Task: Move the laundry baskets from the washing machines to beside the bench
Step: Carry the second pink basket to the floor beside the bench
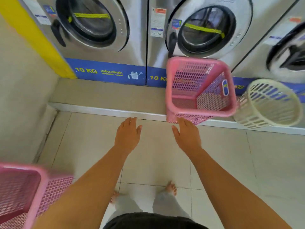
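Pink lattice-sided square basket (pixel 200 90) stands empty; left hand (pixel 127 134) and right hand (pixel 187 136) grips apart, holding nothing.

Left hand (pixel 127 135) and right hand (pixel 187 136) outstretched, empty, fingers loose.

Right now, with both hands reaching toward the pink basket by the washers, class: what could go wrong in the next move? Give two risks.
1. The pink basket sits tilted on the step's edge, next to the white basket; pulling it may knock the white one off.
2. The right hand is near the basket and the left hand is off to the side, both open; a one-sided grab could tip it further.
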Demonstrator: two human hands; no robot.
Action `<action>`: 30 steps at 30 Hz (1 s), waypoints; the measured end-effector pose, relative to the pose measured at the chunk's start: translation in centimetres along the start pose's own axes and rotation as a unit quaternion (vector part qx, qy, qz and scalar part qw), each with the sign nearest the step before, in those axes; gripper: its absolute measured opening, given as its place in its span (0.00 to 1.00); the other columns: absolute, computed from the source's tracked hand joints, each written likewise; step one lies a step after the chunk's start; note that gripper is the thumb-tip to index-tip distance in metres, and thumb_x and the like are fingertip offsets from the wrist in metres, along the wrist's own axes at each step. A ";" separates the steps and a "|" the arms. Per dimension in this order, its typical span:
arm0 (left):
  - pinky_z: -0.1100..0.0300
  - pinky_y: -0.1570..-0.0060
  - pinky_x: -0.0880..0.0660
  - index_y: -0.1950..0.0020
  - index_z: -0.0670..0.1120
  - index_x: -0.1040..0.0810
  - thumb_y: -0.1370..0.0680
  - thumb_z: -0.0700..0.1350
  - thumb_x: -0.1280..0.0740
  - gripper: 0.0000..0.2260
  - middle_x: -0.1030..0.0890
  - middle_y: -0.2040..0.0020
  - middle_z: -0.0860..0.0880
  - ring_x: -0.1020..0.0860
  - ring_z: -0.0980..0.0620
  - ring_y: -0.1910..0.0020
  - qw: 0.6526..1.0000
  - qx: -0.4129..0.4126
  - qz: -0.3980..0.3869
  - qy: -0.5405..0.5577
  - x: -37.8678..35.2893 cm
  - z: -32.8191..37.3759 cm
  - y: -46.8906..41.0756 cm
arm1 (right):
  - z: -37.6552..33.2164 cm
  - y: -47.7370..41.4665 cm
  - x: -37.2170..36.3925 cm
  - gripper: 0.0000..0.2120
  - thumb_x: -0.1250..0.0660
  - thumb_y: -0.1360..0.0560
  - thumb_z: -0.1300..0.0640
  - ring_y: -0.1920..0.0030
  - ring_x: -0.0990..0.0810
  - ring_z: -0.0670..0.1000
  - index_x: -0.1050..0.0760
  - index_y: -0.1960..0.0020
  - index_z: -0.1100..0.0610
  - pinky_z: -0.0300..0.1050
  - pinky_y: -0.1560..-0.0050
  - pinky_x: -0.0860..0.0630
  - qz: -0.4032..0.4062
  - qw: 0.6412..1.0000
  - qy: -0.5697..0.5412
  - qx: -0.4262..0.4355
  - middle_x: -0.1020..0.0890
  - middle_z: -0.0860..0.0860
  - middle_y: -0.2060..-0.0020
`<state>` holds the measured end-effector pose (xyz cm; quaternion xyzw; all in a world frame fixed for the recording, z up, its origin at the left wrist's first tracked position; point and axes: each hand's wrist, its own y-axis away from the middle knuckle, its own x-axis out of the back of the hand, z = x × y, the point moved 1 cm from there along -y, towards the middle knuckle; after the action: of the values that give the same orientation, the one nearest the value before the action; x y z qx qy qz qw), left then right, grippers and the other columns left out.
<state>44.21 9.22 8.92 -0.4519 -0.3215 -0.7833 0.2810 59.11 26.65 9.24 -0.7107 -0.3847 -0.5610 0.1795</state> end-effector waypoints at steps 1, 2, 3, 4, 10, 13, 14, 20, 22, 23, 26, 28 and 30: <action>0.50 0.33 0.35 0.27 0.41 0.34 0.18 0.51 0.44 0.22 0.30 0.30 0.40 0.31 0.40 0.31 1.000 -0.005 -0.002 0.007 -0.7 2.1 -0.6 | 2.2 -0.2 0.7 0.22 0.42 0.21 0.48 0.34 0.27 0.60 0.30 0.31 0.58 0.56 0.33 0.31 0.008 1.000 -0.005 -0.011 0.24 0.58 0.35; 0.50 0.33 0.35 0.27 0.41 0.34 0.18 0.51 0.44 0.22 0.30 0.30 0.40 0.31 0.40 0.32 1.000 -0.008 -0.005 0.016 -1.2 4.2 -1.1 | 4.3 -0.3 1.5 0.22 0.42 0.21 0.48 0.35 0.27 0.59 0.30 0.31 0.58 0.56 0.34 0.31 0.014 1.000 -0.012 -0.022 0.23 0.57 0.36; 0.49 0.33 0.35 0.27 0.41 0.34 0.18 0.51 0.43 0.22 0.30 0.30 0.40 0.31 0.40 0.32 1.000 -0.010 -0.005 0.023 -1.8 6.2 -1.7 | 6.2 -0.5 2.2 0.22 0.42 0.21 0.48 0.34 0.27 0.58 0.30 0.31 0.58 0.56 0.33 0.31 0.019 0.999 -0.017 -0.032 0.23 0.56 0.35; 0.49 0.33 0.34 0.27 0.41 0.34 0.18 0.50 0.43 0.22 0.30 0.30 0.40 0.31 0.40 0.32 0.999 -0.012 -0.004 0.029 -2.3 8.0 -2.3 | 8.0 -0.8 2.9 0.23 0.43 0.21 0.47 0.33 0.28 0.58 0.31 0.31 0.58 0.56 0.32 0.32 0.023 0.999 -0.020 -0.043 0.24 0.56 0.34; 0.48 0.34 0.34 0.28 0.41 0.34 0.19 0.47 0.40 0.21 0.30 0.31 0.39 0.31 0.39 0.32 0.997 -0.014 -0.007 0.071 -4.1 16.2 -6.9 | 16.0 -3.3 6.2 0.22 0.42 0.20 0.48 0.33 0.29 0.58 0.33 0.31 0.57 0.56 0.32 0.33 0.055 0.991 -0.058 -0.107 0.26 0.56 0.33; 0.47 0.38 0.33 0.29 0.41 0.33 0.20 0.44 0.40 0.20 0.29 0.34 0.38 0.30 0.38 0.36 0.997 -0.018 -0.005 0.072 -4.8 18.2 -10.0 | 18.4 -5.5 6.7 0.19 0.41 0.21 0.49 0.34 0.28 0.58 0.32 0.33 0.57 0.57 0.34 0.31 0.061 0.988 -0.072 -0.125 0.25 0.56 0.34; 0.46 0.39 0.32 0.29 0.41 0.32 0.20 0.45 0.40 0.19 0.28 0.35 0.38 0.30 0.37 0.37 0.997 -0.018 -0.004 0.069 -5.0 18.7 -11.2 | 19.0 -6.3 6.8 0.19 0.41 0.21 0.50 0.34 0.28 0.59 0.32 0.33 0.58 0.57 0.35 0.31 0.064 0.987 -0.071 -0.130 0.25 0.56 0.34; 0.43 0.41 0.31 0.29 0.39 0.34 0.20 0.45 0.39 0.21 0.29 0.35 0.36 0.29 0.35 0.39 0.998 0.016 0.001 0.055 -6.5 20.6 -17.7 | 22.9 -11.9 6.8 0.22 0.39 0.23 0.51 0.35 0.28 0.60 0.33 0.32 0.57 0.58 0.36 0.30 0.071 0.978 -0.107 -0.165 0.27 0.56 0.33; 0.43 0.41 0.31 0.29 0.39 0.34 0.20 0.45 0.39 0.21 0.29 0.35 0.36 0.29 0.35 0.39 0.999 0.028 0.002 0.040 -7.1 20.9 -19.4 | 24.3 -13.8 6.5 0.23 0.39 0.23 0.51 0.34 0.29 0.60 0.34 0.31 0.57 0.59 0.35 0.31 0.063 0.976 -0.109 -0.176 0.28 0.56 0.32; 0.43 0.42 0.30 0.29 0.39 0.34 0.21 0.45 0.39 0.21 0.29 0.35 0.36 0.29 0.35 0.39 0.999 0.032 0.007 0.034 -7.4 21.0 -20.3 | 25.0 -14.8 6.4 0.23 0.38 0.23 0.51 0.33 0.30 0.60 0.34 0.30 0.58 0.59 0.34 0.31 0.061 0.976 -0.107 -0.180 0.28 0.56 0.31; 0.43 0.44 0.29 0.31 0.38 0.33 0.22 0.45 0.37 0.21 0.28 0.38 0.36 0.28 0.35 0.42 0.999 0.048 0.017 0.016 -8.6 20.8 -22.7 | 27.1 -17.7 5.7 0.26 0.38 0.23 0.51 0.32 0.31 0.60 0.36 0.27 0.58 0.59 0.33 0.32 0.059 0.978 -0.102 -0.171 0.30 0.57 0.29; 0.43 0.46 0.29 0.32 0.37 0.34 0.22 0.44 0.37 0.21 0.27 0.39 0.36 0.28 0.35 0.43 0.998 0.064 0.027 0.003 -9.6 20.7 -24.3 | 28.4 -19.8 5.3 0.28 0.37 0.23 0.50 0.31 0.32 0.60 0.38 0.26 0.58 0.59 0.33 0.33 0.053 0.981 -0.094 -0.158 0.32 0.56 0.28; 0.42 0.44 0.30 0.31 0.36 0.35 0.22 0.45 0.36 0.22 0.28 0.39 0.34 0.29 0.34 0.41 0.995 0.088 0.043 0.005 -10.6 20.7 -25.8 | 29.7 -21.9 5.0 0.29 0.37 0.23 0.50 0.31 0.33 0.61 0.40 0.25 0.57 0.59 0.32 0.34 0.053 0.983 -0.090 -0.151 0.34 0.57 0.27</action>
<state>40.87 42.85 1.04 -0.4349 -0.3681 -0.7416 0.3542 62.67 62.74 0.93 -0.7966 -0.2718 -0.5362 0.0637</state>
